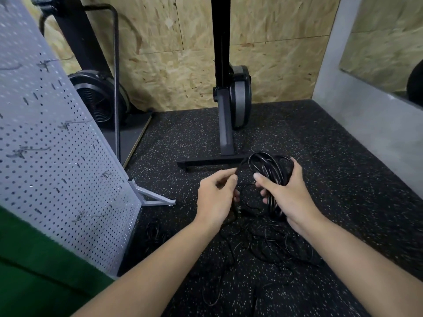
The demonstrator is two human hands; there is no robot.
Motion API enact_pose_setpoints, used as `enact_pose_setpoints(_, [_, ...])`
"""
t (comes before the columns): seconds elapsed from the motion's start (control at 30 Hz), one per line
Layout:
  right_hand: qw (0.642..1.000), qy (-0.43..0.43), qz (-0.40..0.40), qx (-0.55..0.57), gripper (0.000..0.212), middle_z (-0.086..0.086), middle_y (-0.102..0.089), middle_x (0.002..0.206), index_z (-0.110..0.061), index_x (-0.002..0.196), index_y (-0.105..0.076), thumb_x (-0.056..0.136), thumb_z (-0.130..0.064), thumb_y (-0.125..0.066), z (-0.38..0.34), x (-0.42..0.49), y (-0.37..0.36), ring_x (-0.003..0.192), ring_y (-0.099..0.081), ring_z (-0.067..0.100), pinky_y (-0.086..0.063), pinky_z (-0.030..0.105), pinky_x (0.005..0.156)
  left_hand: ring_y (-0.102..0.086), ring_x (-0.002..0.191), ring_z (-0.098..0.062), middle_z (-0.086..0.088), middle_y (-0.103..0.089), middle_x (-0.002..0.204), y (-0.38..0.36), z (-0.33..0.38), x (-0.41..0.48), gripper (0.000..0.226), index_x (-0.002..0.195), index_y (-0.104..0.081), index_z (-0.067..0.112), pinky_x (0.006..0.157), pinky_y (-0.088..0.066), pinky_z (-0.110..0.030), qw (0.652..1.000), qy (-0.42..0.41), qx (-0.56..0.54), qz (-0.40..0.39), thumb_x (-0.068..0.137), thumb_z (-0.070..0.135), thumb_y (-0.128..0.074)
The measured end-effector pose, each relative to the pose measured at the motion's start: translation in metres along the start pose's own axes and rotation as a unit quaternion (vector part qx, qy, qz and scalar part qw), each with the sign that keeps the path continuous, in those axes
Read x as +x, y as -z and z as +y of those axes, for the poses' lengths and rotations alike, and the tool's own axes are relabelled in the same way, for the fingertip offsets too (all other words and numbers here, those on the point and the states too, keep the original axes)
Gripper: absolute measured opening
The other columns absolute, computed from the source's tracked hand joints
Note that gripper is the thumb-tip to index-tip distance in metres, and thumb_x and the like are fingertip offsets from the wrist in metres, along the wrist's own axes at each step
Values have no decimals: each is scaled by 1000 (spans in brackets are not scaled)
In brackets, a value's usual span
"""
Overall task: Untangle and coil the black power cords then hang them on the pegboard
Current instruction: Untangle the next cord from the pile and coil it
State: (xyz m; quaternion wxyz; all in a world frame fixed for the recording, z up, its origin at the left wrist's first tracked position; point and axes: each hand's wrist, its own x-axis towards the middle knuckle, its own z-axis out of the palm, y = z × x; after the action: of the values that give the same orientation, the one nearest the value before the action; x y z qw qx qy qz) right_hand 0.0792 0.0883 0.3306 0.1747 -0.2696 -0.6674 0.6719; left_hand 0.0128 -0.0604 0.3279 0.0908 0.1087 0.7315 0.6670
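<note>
Power cord coil (pixel 270 170) in right hand (pixel 290 193), grip wrapped round bundled loops. Left hand (pixel 217 193) grip pinches free strand (pixel 243 164). Remaining tangle (pixel 263 245) on floor (pixel 343 156) below, pegboard (pixel 57 145) at left. Cord light, limp, springy, likely slick: hold across all loops.

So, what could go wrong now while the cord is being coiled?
1. The left hand pinches a strand that seems to run down into the tangled cords on the floor; pulling may tighten knots.
2. Only the right hand grips the coil, so loops may slip loose.
</note>
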Motion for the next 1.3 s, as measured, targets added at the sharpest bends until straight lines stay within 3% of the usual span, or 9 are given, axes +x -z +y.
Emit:
enact_pose_setpoints(0.2, [999,-8,12,38,126,0,-71,122,-47,157,-17,63,-38,-99,-3,-4,-17,99,-75,17,-62,46,92,-77,93,-29,-12,-79,93,1,3,-4,8,103,-79,11,84,-64,-47,996,32,-79,-40,97,12,-74])
enact_pose_setpoints(0.4, [999,0,-5,40,118,-6,-62,131,-36,157,-24,69,4,-91,-17,-6,-22,121,-60,13,-47,43,111,-65,93,-8,2,-72,109,9,5,-6,34,110,-82,30,90,-53,-19,997,-48,-27,-59,94,2,-72])
enact_pose_setpoints(0.6, [997,10,-17,77,106,7,-74,114,-44,156,-25,79,6,-79,-25,-1,-24,103,-73,25,-56,52,101,-63,99,-17,2,-67,113,15,1,-5,40,114,-70,27,92,-51,-21,994,-67,9,-90,93,-5,-59])
enact_pose_setpoints(0.7, [989,9,-49,142,100,12,-75,99,-43,155,-29,83,12,-73,-31,6,-22,81,-72,23,-62,44,79,-54,86,-12,0,-59,107,18,-10,-3,27,106,-52,20,69,-43,-12,996,-47,63,-53,92,-3,-58])
enact_pose_setpoints(0.8, [975,0,-59,213,84,13,-73,94,-36,145,-42,84,15,-70,-31,6,-22,74,-69,22,-60,39,69,-50,97,-7,3,-45,117,18,-27,0,32,109,-46,20,74,-40,-9,993,-20,117,2,90,2,-64])
enact_pose_setpoints(0.93, [961,-5,-60,270,76,11,-73,90,-31,141,-46,85,16,-67,-33,4,-20,72,-68,21,-59,38,67,-56,122,-16,0,-56,135,15,-43,3,60,138,-33,26,90,-44,-25,975,134,41,-172,94,3,-67])
enact_pose_setpoints(1.03, [953,1,-64,295,78,10,-74,87,-32,141,-46,84,16,-67,-36,2,-15,73,-68,22,-60,41,72,-60,107,0,7,-65,124,17,-58,2,36,135,-51,29,87,-46,-18,937,77,156,-304,103,14,-63])
enact_pose_setpoints(1.17, [980,64,-22,186,93,16,-70,102,-40,154,-31,88,16,-67,-41,3,-6,74,-68,22,-65,49,81,-61,70,-9,-1,-71,86,24,-61,7,21,99,-63,17,67,-50,-33,905,-94,327,-255,111,28,-50])
enact_pose_setpoints(1.3, [987,158,7,-32,106,11,-46,151,-54,155,-13,91,8,-70,-41,7,5,82,-74,16,-63,29,72,-53,63,-5,8,-61,74,33,-53,14,20,96,-65,19,60,-39,-27,883,-140,379,-241,110,29,-53])
